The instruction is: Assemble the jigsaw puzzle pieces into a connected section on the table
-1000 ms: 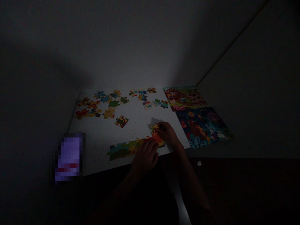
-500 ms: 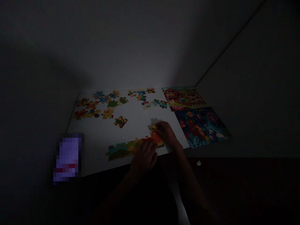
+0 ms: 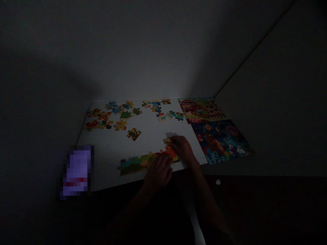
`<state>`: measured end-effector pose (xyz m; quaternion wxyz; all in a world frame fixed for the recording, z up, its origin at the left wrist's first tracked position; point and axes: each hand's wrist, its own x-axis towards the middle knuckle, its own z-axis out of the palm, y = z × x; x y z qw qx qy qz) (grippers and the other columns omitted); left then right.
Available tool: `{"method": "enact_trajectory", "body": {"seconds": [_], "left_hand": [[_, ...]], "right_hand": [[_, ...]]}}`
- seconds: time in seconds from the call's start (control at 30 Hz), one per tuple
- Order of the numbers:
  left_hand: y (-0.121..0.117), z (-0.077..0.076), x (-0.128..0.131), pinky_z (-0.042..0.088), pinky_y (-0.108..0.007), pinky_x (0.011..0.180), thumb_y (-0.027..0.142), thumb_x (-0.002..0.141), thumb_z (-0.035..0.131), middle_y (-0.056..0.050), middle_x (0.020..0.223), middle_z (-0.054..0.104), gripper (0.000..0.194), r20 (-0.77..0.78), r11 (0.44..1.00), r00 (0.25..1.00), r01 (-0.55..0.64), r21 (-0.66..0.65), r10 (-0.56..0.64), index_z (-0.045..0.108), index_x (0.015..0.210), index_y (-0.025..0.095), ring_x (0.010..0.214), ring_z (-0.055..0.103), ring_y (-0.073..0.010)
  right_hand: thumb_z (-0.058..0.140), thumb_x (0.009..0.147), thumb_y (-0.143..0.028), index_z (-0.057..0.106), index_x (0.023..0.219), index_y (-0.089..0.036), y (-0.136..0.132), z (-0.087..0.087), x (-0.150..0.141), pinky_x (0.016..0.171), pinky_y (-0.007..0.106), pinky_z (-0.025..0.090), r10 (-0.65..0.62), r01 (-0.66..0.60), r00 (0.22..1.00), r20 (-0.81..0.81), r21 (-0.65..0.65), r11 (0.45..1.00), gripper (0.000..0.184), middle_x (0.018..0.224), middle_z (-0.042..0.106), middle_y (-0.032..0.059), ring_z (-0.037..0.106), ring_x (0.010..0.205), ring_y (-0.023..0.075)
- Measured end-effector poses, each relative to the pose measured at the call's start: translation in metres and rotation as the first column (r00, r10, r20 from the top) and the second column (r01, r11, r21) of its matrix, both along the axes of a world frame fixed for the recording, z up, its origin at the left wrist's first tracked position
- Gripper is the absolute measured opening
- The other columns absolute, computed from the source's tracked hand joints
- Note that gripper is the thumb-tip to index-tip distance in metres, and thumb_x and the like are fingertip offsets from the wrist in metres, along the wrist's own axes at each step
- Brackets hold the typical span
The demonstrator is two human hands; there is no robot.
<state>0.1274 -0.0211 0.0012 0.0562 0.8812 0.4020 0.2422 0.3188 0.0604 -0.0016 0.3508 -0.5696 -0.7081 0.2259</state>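
A joined strip of jigsaw puzzle (image 3: 138, 163) lies along the near edge of the white table, green at its left end and orange at its right. My left hand (image 3: 158, 170) lies on the strip with its fingers stretched out over the pieces. At the strip's right end my right hand (image 3: 182, 147) is closed in a pinch on a yellow puzzle piece (image 3: 167, 140). That piece sits just above the orange part; whether the two are locked together I cannot tell in the dim light.
Loose puzzle pieces (image 3: 120, 125) lie in groups over the table's left and back, one (image 3: 134, 134) nearer the middle. Two picture panels, a farm scene (image 3: 204, 110) and a dark blue scene (image 3: 221, 141), cover the right side. A blurred purple rectangle (image 3: 78, 166) is at the left edge.
The view has shifted slightly, so everything sits a little lower and to the right. Both hands hold nearly the same places on the puzzle, the right still pinching the yellow piece.
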Motion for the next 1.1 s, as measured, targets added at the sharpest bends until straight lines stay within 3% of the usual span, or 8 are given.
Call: {"method": "enact_trajectory", "body": {"seconds": [0.53, 0.9, 1.03, 1.1], "left_hand": [[0.0, 0.0, 0.0, 0.045, -0.046, 0.107, 0.025, 0.094, 0.045, -0.013, 0.134, 0.061, 0.039, -0.023, 1.0, 1.0, 0.001, 0.009, -0.001, 0.057, 0.13, 0.014, 0.127, 0.052, -0.0272], [-0.001, -0.003, -0.001, 0.045, -0.045, 0.107, 0.024, 0.094, 0.047, -0.012, 0.133, 0.062, 0.037, -0.005, 0.999, 1.0, -0.008, 0.051, 0.008, 0.059, 0.128, 0.014, 0.126, 0.054, -0.0267], [0.002, -0.002, 0.0, 0.047, -0.045, 0.106, 0.023, 0.093, 0.048, -0.012, 0.133, 0.062, 0.037, 0.029, 0.998, 1.0, -0.01, 0.067, 0.008, 0.06, 0.127, 0.014, 0.126, 0.054, -0.0269], [0.003, 0.007, 0.0, 0.048, -0.046, 0.105, 0.024, 0.094, 0.048, -0.013, 0.133, 0.061, 0.035, 0.1, 0.997, 0.995, -0.016, 0.069, 0.009, 0.061, 0.125, 0.015, 0.126, 0.053, -0.0271]], "right_hand": [[0.068, 0.086, -0.038, 0.073, 0.102, -0.026, -0.001, -0.002, -0.001, 0.094, 0.045, 0.047, -0.02, 0.02, 1.0, -0.025, 0.011, 1.0, 0.021, 0.104, 0.073, 0.009, 0.06, 0.102, 0.0274], [0.067, 0.087, -0.035, 0.073, 0.089, -0.024, 0.007, -0.004, -0.001, 0.092, 0.04, 0.044, 0.035, -0.035, 0.999, -0.01, 0.042, 0.999, 0.013, 0.103, 0.069, 0.009, 0.06, 0.101, 0.024], [0.068, 0.084, -0.038, 0.071, 0.084, -0.024, 0.008, -0.002, -0.001, 0.092, 0.039, 0.044, 0.032, -0.029, 0.995, -0.097, 0.026, 0.999, 0.014, 0.1, 0.068, 0.0077, 0.06, 0.1, 0.0237], [0.066, 0.083, -0.041, 0.07, 0.087, -0.023, 0.008, 0.0, 0.001, 0.087, 0.038, 0.047, -0.032, 0.032, 0.977, -0.211, -0.003, 0.999, 0.019, 0.098, 0.067, 0.0069, 0.061, 0.094, 0.0226]]}}
